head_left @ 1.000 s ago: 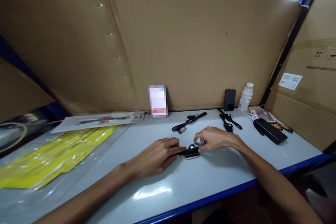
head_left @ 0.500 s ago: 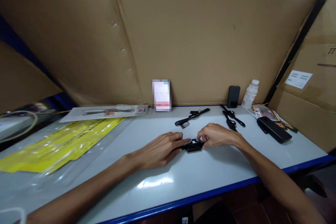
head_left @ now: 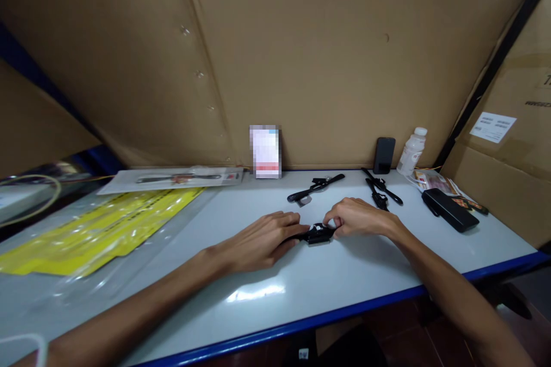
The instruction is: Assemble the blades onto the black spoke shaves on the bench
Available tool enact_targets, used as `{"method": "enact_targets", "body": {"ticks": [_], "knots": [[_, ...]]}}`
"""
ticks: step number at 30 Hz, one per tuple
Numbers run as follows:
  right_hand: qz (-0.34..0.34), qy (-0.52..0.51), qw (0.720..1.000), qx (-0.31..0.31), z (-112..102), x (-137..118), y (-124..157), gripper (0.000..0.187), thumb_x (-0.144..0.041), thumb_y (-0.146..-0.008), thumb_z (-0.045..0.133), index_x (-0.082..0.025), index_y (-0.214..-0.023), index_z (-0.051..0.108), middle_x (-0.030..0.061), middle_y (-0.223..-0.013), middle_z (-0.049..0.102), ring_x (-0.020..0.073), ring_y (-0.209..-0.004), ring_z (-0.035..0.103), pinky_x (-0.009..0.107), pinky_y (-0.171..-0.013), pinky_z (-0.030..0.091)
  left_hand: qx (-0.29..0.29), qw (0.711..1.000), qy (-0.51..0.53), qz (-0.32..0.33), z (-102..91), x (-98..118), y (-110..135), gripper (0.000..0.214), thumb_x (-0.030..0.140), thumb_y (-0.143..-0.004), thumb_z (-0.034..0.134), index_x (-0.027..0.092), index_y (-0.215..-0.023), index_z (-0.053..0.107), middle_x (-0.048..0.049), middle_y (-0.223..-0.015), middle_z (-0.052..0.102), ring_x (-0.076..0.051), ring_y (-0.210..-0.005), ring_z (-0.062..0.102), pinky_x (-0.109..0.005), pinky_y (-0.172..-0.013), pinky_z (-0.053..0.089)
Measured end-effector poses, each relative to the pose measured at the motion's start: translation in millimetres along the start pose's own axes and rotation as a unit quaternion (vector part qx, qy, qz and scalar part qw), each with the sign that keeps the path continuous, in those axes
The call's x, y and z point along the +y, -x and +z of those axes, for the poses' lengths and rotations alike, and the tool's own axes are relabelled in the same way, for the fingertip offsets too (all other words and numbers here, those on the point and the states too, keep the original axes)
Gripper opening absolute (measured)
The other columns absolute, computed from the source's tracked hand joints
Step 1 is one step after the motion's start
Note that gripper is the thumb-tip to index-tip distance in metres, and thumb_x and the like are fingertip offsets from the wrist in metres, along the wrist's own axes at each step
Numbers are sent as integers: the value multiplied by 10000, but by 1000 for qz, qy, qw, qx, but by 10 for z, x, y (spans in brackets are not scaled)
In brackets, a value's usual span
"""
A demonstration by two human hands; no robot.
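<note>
A black spokeshave [head_left: 319, 234] lies on the white table between my two hands, its middle body and metal fittings showing. My left hand [head_left: 269, 239] is closed over its left handle, with the index finger stretched toward the body. At the right end, the thumb and curled fingers of my right hand [head_left: 357, 218] pinch the tool; that handle is mostly hidden under the hand. Just behind lies another black spokeshave [head_left: 317, 186], a small flat metal piece [head_left: 305, 201] beside it. Further right, more black spokeshaves [head_left: 380, 187] lie close together.
A lit phone-like screen [head_left: 266, 152], a dark phone [head_left: 384, 155] and a plastic bottle [head_left: 412, 152] stand along the cardboard back wall [head_left: 327, 69]. A black case [head_left: 450, 210] is at right. Yellow sheets in clear plastic [head_left: 103, 229] and a packaged spokeshave [head_left: 172, 179] lie left.
The view has shifted slightly. Both hands stay on the spokeshave, with only a small shift of the right fingers at its right end.
</note>
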State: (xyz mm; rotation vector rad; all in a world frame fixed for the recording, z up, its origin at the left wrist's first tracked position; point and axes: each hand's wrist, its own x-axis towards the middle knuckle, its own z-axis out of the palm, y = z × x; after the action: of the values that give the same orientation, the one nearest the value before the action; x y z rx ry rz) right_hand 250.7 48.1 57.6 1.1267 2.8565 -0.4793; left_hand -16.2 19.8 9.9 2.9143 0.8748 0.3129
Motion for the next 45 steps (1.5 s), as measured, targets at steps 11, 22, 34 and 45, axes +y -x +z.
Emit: {"method": "enact_targets", "body": {"ticks": [11,22,34,45], "knots": [[1,12,1000,13,-1,-26,42,113,-142,-796,665,-224,-861,708,-12,-767,613,144,-692,469,280,-646,282,7,1000,-14,9,-6,-1,0,338,183,-1050,428,196,-1279,677,-76,-979,648,-236,-824,625,-389,-785,502],[-12,35,999,20,30,-40,47,168,-84,-793,618,-226,-857,682,-1,-785,615,149,-701,448,283,-648,260,7,1000,-5,7,-39,23,-4,331,198,-1051,415,188,-1230,693,-74,-966,648,-235,-812,619,-383,-763,498],[38,8,998,54,-64,-76,56,268,-241,-904,618,-202,-1110,784,57,-902,750,188,-793,598,291,-661,327,5,1000,-1,2,-34,8,-2,338,208,-1050,415,194,-1246,690,-77,-978,652,-237,-830,625,-390,-778,503],[9,17,1000,-19,-23,25,43,227,-199,-795,692,-202,-1019,731,23,-908,695,169,-786,545,282,-658,320,-2,999,-38,-7,-21,36,-4,388,212,-1039,460,169,-1401,595,-102,-1050,666,-259,-894,649,-406,-833,522]]}}
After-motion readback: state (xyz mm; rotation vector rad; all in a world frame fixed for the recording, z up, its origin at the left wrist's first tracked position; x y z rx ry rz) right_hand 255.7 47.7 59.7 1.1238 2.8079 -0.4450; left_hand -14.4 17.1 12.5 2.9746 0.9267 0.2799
